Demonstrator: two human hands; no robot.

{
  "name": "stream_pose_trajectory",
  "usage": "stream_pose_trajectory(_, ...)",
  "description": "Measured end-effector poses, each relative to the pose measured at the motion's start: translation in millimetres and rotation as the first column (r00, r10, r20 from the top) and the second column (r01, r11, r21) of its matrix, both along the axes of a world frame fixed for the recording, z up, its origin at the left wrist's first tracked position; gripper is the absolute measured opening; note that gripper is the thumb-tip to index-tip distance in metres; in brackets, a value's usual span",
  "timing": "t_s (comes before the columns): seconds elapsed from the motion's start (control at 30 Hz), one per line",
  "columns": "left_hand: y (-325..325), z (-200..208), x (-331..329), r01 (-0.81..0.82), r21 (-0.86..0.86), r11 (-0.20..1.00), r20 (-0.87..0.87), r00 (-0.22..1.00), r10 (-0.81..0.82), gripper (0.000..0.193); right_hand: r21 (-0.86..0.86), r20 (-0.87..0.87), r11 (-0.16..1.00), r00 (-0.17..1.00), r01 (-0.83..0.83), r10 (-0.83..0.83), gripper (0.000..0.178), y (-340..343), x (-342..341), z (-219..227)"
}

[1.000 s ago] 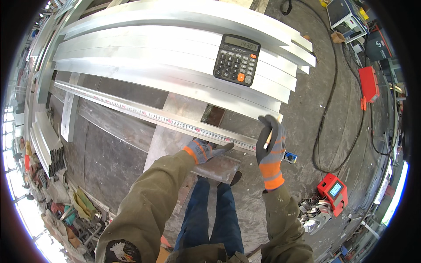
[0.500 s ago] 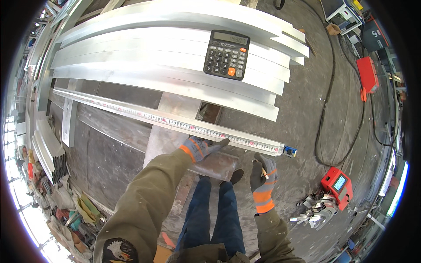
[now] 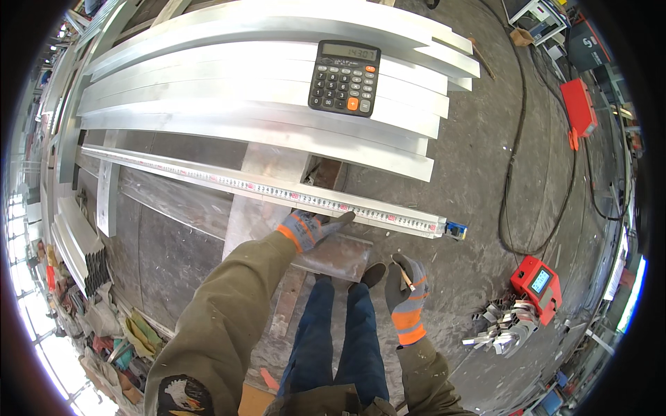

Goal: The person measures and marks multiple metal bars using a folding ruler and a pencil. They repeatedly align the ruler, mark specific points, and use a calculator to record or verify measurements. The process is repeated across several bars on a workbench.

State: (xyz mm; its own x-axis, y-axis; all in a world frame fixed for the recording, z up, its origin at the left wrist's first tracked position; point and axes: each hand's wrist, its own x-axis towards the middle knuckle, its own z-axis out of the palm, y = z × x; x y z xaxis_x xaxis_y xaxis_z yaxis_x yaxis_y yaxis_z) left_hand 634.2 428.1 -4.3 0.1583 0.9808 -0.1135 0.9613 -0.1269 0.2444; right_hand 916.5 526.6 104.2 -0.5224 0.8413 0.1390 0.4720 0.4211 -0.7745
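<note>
A tape measure's white blade (image 3: 305, 196) lies stretched along a long silvery metal bar (image 3: 409, 231). Its blue case (image 3: 456, 230) sits at the bar's right end. My left hand (image 3: 305, 231), in a grey glove with orange stripes, grips the bar's near edge; the thumb points right along it, and some fingers are hidden by the bar. My right hand (image 3: 408, 295), gloved alike, is closed on a short, thin pencil (image 3: 408, 279). It hangs apart from the bar, below its right part. Beyond the tape, a black calculator (image 3: 344, 78) rests on a row of wide silvery metal profiles (image 3: 208, 104).
A flat metal crosspiece (image 3: 253, 208) lies beneath the bar. To the right stand a red device with a screen (image 3: 536, 286) and a heap of metal offcuts (image 3: 503, 326). Black cable (image 3: 517, 159) runs over the floor beside a red case (image 3: 578, 107). Rags (image 3: 104, 326) lie lower left.
The view has shifted slightly, so the calculator and bar appear a little further left and up. My right hand is slightly lower and further from the bar. My left hand keeps its hold.
</note>
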Motion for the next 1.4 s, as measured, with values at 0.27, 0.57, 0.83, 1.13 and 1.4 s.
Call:
stream_pose_trajectory(0.27, 9, 24, 1, 0.020, -0.148, 0.989, -0.123, 0.992, -0.038, 0.071, -0.043, 0.021, 0.999, 0.999, 0.034, -0.033, 0.018, -2, 6, 1)
stream_pose_trajectory(0.57, 16, 41, 3, 0.022, -0.384, 0.923, -0.238, 0.963, -0.122, 0.081, -0.099, -0.042, 0.986, 0.990, 0.131, -0.136, 0.013, 8, 10, 2)
stream_pose_trajectory(0.83, 9, 30, 1, 0.006, -0.320, 0.948, -0.192, 0.979, -0.071, 0.075, -0.036, -0.089, 0.984, 0.980, 0.173, -0.176, 0.016, 36, 1, -2)
stream_pose_trajectory(1.13, 5, 24, -2, 0.028, -0.197, 0.980, -0.109, 0.993, -0.050, 0.081, -0.097, -0.061, 0.988, 0.990, 0.117, -0.123, 0.018, 51, -11, -5)
stream_pose_trajectory(1.4, 6, 24, -3, 0.037, -0.269, 0.962, -0.108, 0.992, -0.068, 0.081, -0.108, -0.061, 0.986, 0.989, 0.125, -0.132, 0.015, 49, -12, -13)
